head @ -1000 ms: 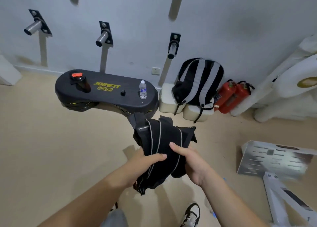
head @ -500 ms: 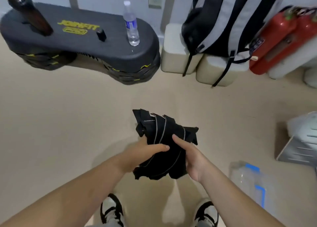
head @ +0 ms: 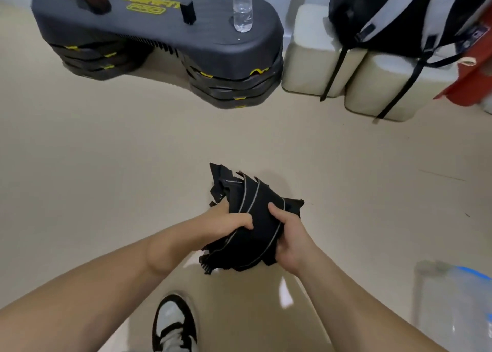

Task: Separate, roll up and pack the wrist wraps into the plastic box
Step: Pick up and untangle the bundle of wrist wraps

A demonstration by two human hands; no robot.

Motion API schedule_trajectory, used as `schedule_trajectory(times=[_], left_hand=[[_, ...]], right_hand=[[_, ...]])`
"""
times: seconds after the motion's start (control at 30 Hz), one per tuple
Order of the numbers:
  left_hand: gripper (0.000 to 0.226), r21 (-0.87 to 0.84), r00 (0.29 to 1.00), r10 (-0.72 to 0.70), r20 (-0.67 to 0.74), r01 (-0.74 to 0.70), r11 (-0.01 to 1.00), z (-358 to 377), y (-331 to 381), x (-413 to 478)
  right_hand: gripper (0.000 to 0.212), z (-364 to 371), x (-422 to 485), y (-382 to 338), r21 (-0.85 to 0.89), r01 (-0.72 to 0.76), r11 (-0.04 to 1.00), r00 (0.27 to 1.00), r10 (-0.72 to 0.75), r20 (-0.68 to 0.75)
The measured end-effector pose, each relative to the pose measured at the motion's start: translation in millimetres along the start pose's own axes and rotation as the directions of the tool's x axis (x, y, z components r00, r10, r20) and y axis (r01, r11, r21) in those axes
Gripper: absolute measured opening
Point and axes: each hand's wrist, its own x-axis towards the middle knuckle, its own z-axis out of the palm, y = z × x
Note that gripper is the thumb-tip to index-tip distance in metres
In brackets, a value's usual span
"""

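Note:
A bunched pile of black wrist wraps (head: pixel 255 213) with thin grey stripes hangs in the air above the beige floor. My left hand (head: pixel 229 222) grips the bundle from its left side, thumb curled over the top. My right hand (head: pixel 288 238) grips it from the right, thumb pressed on the fabric. Loose strap ends stick out above and below both hands. The clear plastic box (head: pixel 458 309) with a blue clip lies on the floor at the lower right, partly cut off by the frame edge.
A black stacked exercise platform (head: pixel 202 48) with a water bottle (head: pixel 242 8) stands at the back. Two cream blocks (head: pixel 332 58) carry a black and grey backpack (head: pixel 399 13); a red extinguisher (head: pixel 471 77) lies at the right. My shoe (head: pixel 173 325) is below.
The view has tilted down and closer to the floor. Both hands hold the wraps lower, and the plastic box has come into view at the lower right.

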Motion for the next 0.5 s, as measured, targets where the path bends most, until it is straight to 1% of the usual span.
schedule_trajectory(times=[0.07, 0.1, 0.17, 0.23, 0.27, 0.3, 0.33, 0.37, 0.4, 0.43, 0.47, 0.5], left_hand=[[0.042, 0.006, 0.999, 0.031, -0.024, -0.031, 1.0, -9, -2, -19], [0.039, 0.0, 0.998, 0.042, -0.039, -0.042, 0.999, -16, 0, -27], [0.04, -0.019, 0.996, 0.065, -0.061, -0.067, 0.998, -31, 2, -34], [0.041, -0.028, 0.993, 0.092, -0.07, -0.094, 0.995, -44, 1, -34], [0.042, -0.022, 0.993, 0.099, -0.06, -0.101, 0.995, -52, -2, -31], [0.044, -0.018, 0.994, 0.093, -0.058, -0.094, 0.995, -59, -8, -25], [0.048, -0.019, 0.995, 0.064, -0.072, -0.066, 0.998, -67, -17, -15], [0.055, 0.0, 0.996, 0.021, -0.088, -0.021, 1.0, -74, -30, -5], [0.066, 0.052, 0.992, -0.051, -0.119, 0.057, 0.997, -79, -46, 6], [0.077, 0.154, 0.974, -0.133, -0.181, 0.162, 0.975, -82, -62, 17], [0.08, 0.279, 0.946, -0.192, -0.263, 0.265, 0.923, -83, -76, 25], [0.075, 0.378, 0.926, -0.195, -0.325, 0.316, 0.87, -81, -90, 35]], right_hand=[[0.043, 12, -6, 11, 0.002, -0.018, 1.0, 1.0, 0.018, 0.023], [0.044, 19, -7, 13, -0.009, -0.023, 1.0, 0.999, 0.023, 0.031], [0.046, 31, -6, 14, -0.026, -0.021, 0.999, 0.998, 0.023, 0.058], [0.045, 43, -2, 16, -0.048, 0.014, 0.999, 0.996, -0.009, 0.089], [0.046, 46, 3, 18, -0.119, 0.054, 0.991, 0.994, -0.042, 0.098], [0.05, 48, 9, 19, -0.231, 0.099, 0.968, 0.993, -0.081, 0.084], [0.058, 48, 19, 21, -0.359, 0.138, 0.923, 0.99, -0.128, 0.05], [0.069, 46, 28, 23, -0.483, 0.137, 0.865, 0.986, -0.164, -0.013], [0.08, 41, 40, 25, -0.579, 0.085, 0.811, 0.981, -0.17, -0.093], [0.085, 33, 52, 28, -0.654, 0.007, 0.756, 0.968, -0.17, -0.186], [0.081, 25, 61, 30, -0.699, -0.059, 0.713, 0.951, -0.172, -0.256], [0.072, 20, 68, 32, -0.724, -0.093, 0.683, 0.941, -0.177, -0.288]])
